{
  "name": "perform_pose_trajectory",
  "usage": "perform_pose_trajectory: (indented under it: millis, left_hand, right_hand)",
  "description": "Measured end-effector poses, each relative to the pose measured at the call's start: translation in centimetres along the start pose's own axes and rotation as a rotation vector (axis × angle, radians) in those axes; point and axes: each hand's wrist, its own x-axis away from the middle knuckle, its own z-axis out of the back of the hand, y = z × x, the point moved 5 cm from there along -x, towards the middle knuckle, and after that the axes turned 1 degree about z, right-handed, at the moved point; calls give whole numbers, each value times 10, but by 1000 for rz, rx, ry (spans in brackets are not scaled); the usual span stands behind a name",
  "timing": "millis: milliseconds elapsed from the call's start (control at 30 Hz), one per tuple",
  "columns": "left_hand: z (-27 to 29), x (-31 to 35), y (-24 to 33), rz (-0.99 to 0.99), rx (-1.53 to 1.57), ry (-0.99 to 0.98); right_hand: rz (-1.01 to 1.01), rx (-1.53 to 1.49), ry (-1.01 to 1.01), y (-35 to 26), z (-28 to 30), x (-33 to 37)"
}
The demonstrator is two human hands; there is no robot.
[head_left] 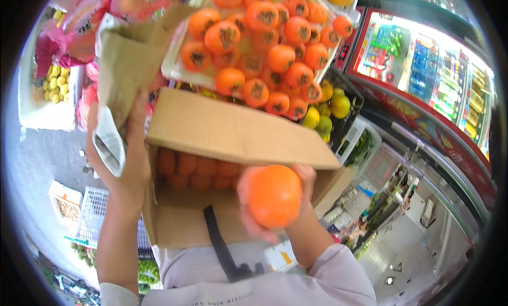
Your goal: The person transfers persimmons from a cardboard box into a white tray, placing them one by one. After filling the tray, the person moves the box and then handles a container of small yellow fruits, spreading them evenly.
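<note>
My right hand (pixel 306 180) is closed round an orange persimmon (pixel 275 196), held up over the near side of an open cardboard box (pixel 180 213). Inside that box, rows of persimmons (pixel 196 171) lie in the shade under a raised flap (pixel 233 127). On the left, my left hand (pixel 127 166) grips a brown cardboard flap (pixel 124 62) between thumb and fingers. A white piece (pixel 111 139) shows within that grip; I cannot make out what it is. Beyond the box, a white tray (pixel 177 55) carries a heap of persimmons (pixel 280 57).
Green-yellow citrus (pixel 330 107) sit in a black crate right of the tray. A lit drinks fridge (pixel 423 68) stands at the far right. At left are a white foam box (pixel 50 113) of small yellow fruit and a white plastic basket (pixel 92 216). A black strap (pixel 217 232) hangs in front of me.
</note>
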Motion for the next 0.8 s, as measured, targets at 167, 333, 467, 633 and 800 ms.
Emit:
perform_pose_trajectory:
  millis: [167, 333, 467, 633, 800]
  left_hand:
    - [-1, 3, 2, 37, -12, -88]
    - [-6, 0, 3, 1, 60, -8]
    - [-3, 0, 6, -20, 30, -16]
    - [-2, 0, 10, -102, -34, -10]
    - [-2, 0, 12, -111, -65, -7]
  right_hand:
    - [585, 1145, 498, -106, -3, 23]
    - [569, 2126, 601, -157, 29, -43]
    - [589, 2468, 514, -174, 62, -92]
    - [782, 2649, 469, -180, 80, -113]
    - [819, 2647, 468, -181, 84, -106]
